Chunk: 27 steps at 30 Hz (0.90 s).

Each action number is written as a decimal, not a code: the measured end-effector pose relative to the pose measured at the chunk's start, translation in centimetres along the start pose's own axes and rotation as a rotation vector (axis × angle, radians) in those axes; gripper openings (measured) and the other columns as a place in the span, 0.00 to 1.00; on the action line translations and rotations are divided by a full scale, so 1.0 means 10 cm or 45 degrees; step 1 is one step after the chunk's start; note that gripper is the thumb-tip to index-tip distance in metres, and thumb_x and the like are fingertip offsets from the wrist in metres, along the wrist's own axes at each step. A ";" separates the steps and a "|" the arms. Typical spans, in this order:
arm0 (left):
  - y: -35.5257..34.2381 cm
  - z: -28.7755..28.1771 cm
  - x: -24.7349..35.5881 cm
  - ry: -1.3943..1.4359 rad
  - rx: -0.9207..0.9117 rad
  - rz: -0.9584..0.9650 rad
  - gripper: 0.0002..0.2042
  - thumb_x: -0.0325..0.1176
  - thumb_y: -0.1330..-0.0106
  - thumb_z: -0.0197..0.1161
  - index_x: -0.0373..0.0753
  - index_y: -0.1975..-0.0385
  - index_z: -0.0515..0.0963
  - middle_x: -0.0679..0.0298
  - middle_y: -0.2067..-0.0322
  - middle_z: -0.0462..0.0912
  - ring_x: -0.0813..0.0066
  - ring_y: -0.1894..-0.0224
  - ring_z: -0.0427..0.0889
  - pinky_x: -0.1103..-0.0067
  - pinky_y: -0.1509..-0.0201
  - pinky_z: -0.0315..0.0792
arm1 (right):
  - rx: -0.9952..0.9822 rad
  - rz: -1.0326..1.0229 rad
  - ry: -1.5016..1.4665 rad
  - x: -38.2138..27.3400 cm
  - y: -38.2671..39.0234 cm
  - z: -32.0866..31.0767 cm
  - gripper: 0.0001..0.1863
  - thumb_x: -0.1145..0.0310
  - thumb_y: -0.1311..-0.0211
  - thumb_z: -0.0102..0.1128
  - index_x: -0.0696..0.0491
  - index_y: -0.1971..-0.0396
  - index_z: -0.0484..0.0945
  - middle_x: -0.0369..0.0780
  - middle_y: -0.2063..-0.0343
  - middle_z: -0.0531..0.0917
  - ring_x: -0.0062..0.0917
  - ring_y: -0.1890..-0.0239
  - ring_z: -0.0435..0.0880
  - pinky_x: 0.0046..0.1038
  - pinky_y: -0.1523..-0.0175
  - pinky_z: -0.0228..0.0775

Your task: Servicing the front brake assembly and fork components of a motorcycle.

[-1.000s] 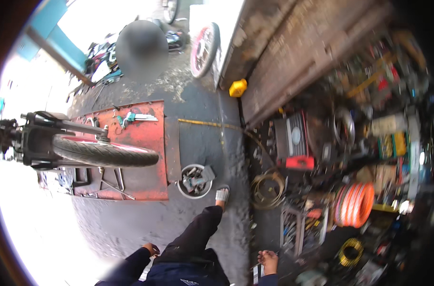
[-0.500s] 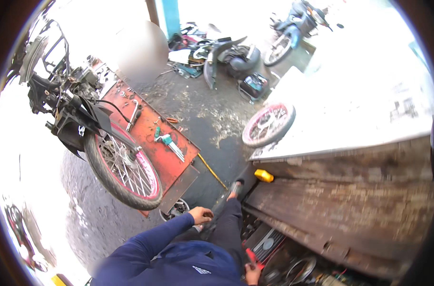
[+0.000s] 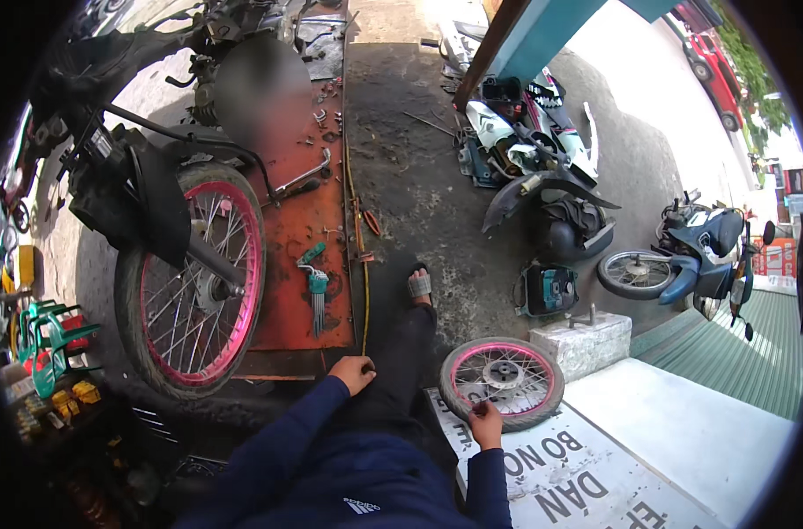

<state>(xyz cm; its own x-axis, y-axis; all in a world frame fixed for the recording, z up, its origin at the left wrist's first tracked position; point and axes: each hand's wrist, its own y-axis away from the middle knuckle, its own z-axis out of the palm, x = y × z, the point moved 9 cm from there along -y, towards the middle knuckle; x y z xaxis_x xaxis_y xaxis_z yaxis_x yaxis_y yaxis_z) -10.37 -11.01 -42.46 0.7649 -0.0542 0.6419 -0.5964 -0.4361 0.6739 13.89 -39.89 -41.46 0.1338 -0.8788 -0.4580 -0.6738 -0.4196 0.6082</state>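
Loose pink-rimmed wheel (image 3: 504, 375) partly behind right hand (image 3: 487, 427), fingers curled, grip unclear.

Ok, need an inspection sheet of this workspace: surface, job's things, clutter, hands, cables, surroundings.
Surface: platform red, stained and worn; floor dark, patchy.
Job's things: loose wheel with pink rim, by the right hand; bike with its front wheel on.
Clutter: hex keys and small parts on the platform; heap of panels on the floor.
Hands: left hand near the platform's end, nothing seen in it; right hand over the loose wheel's edge, contact unclear.
Cables: black line curving off the bike, cable or hose unclear.
Surroundings: parked motorbike, green chairs, red car.
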 end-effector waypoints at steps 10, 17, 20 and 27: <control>-1.73 -0.56 0.26 -0.087 -0.138 -0.393 0.12 0.37 0.45 0.60 0.39 0.65 0.81 0.52 0.61 0.81 0.56 0.57 0.79 0.66 0.48 0.72 | -0.472 -0.481 0.822 -2.55 -2.77 -0.29 0.14 0.73 0.61 0.62 0.57 0.69 0.75 0.48 0.70 0.81 0.45 0.63 0.80 0.42 0.58 0.71; -1.61 -1.23 1.10 0.606 -0.234 -0.039 0.09 0.35 0.49 0.62 0.37 0.72 0.79 0.58 0.74 0.81 0.62 0.68 0.81 0.70 0.62 0.71 | -1.727 -0.746 0.842 -4.64 -2.88 -0.03 0.12 0.75 0.57 0.64 0.58 0.68 0.77 0.38 0.76 0.81 0.21 0.71 0.82 0.24 0.63 0.72; -1.77 -1.21 1.04 0.873 -0.093 -0.174 0.07 0.33 0.49 0.62 0.36 0.76 0.78 0.60 0.78 0.80 0.66 0.72 0.79 0.71 0.66 0.69 | -2.019 -0.596 1.071 -5.12 -3.08 0.05 0.12 0.74 0.54 0.66 0.59 0.68 0.76 0.37 0.72 0.82 0.16 0.69 0.80 0.20 0.61 0.72; -2.06 -1.16 0.12 1.564 0.678 -0.636 0.08 0.35 0.40 0.62 0.36 0.68 0.80 0.67 0.75 0.81 0.81 0.73 0.77 0.80 0.66 0.70 | -1.864 -1.111 0.899 -6.55 -3.88 1.46 0.15 0.65 0.50 0.70 0.59 0.68 0.76 0.39 0.75 0.83 0.21 0.73 0.83 0.23 0.67 0.74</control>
<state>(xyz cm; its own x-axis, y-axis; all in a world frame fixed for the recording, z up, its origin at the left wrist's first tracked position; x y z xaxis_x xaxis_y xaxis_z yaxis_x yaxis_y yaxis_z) 0.04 8.34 -51.31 0.0075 0.8816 0.4720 0.0392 -0.4719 0.8808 20.61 37.29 -44.51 0.5592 -0.0879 -0.8243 0.7883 -0.2515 0.5616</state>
